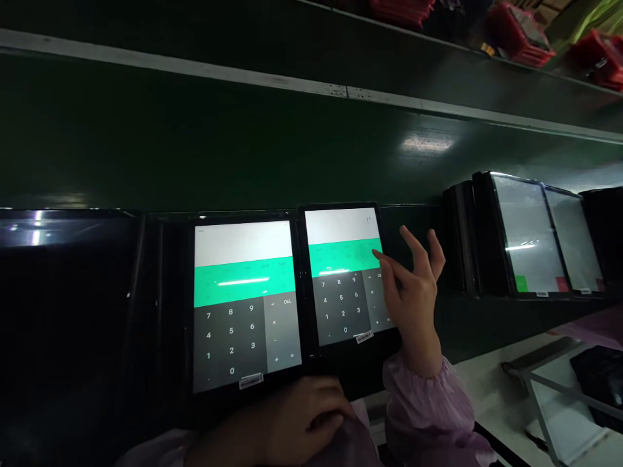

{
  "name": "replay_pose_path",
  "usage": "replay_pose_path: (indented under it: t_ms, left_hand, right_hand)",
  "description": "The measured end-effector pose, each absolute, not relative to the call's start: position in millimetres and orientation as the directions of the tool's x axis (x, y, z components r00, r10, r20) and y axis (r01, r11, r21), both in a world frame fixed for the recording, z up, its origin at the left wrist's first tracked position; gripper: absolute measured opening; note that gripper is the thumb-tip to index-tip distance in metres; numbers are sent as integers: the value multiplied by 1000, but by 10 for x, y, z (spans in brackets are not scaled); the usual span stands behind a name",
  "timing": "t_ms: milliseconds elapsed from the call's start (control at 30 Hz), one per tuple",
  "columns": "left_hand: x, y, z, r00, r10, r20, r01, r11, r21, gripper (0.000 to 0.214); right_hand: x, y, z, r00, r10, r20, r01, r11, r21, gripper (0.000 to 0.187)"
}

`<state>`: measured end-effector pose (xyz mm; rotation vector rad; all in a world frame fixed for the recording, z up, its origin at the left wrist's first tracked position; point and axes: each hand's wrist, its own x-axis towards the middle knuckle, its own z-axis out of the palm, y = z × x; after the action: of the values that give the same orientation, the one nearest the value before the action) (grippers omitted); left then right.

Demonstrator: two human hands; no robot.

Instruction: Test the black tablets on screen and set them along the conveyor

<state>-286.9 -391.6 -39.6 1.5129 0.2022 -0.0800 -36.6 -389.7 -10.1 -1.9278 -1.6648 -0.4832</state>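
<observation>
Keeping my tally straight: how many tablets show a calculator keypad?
2: the left calculator tablet, left of picture centre, and the right calculator tablet beside it, the right hand over its edge. Screens facing away, if any, can't be checked.

Dim light covers the dark green worktop (219, 143) before me, where 2 lit screens (243, 243) glow brightest near the front edge. Thin white glare streaks cross them; a pale shine spreads near the far edge. The left hand (302, 415) sits in shadow, the right hand (415, 295) in slightly better light. A black panel (63, 324) sinks into darkness at left; red items (523, 39) past the far edge look soft.
</observation>
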Motion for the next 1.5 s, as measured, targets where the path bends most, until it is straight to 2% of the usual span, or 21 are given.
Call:
replay_pose_path:
  t_ms: [100, 267, 400, 567, 700, 767, 900, 1000, 1167, 1367, 1500]
  left_hand:
    - [-2875, -3906, -391, 980, 69, -185, 181, 66, 981, 33]
    - [-2888, -3898, -400, 979, 86, -184, 180, 55, 982, 31]
    - [-2887, -3890, -395, 979, 107, -173, 169, 45, 985, 29]
    - [-2884, -3897, -395, 979, 112, -169, 163, 54, 985, 29]
    - [-2883, -3925, -414, 981, 117, -156, 151, 50, 987, 28]
    - [-2883, -3928, -412, 980, 116, -159, 155, 43, 987, 28]
    - [-2883, -3908, -386, 980, 102, -173, 170, 30, 985, 30]
    - [-2882, -3901, -384, 981, 103, -164, 162, 29, 986, 31]
    - [-2880, -3934, -414, 982, 109, -155, 154, 19, 988, 31]
    - [-2886, -3955, -431, 983, 112, -147, 146, 24, 989, 31]
    - [-2895, -3960, -450, 981, 132, -140, 137, 33, 990, 30]
  right_hand:
    - [-377, -3896, -62, 168, 763, 625, 984, -89, -156, 28]
    - [-598, -3901, 40, 14, 796, 605, 974, 126, -188, 31]
    - [-722, -3919, 48, -34, 829, 558, 961, 180, -208, 28]
    - [-830, -3922, 34, -46, 867, 496, 965, 166, -201, 27]
    - [-916, -3914, 25, -100, 901, 421, 976, 171, -136, 22]
    - [-855, -3911, 18, -69, 887, 458, 985, 134, -111, 22]
    - [-546, -3910, -14, 156, 754, 638, 986, -76, -151, 33]
    - [-382, -3905, -65, 228, 703, 674, 973, -137, -187, 35]
    - [-419, -3890, -135, 256, 740, 622, 964, -146, -222, 35]
    - [-570, -3869, -113, 134, 812, 569, 979, -20, -202, 31]
    - [-480, -3916, -36, 152, 779, 608, 976, -20, -218, 29]
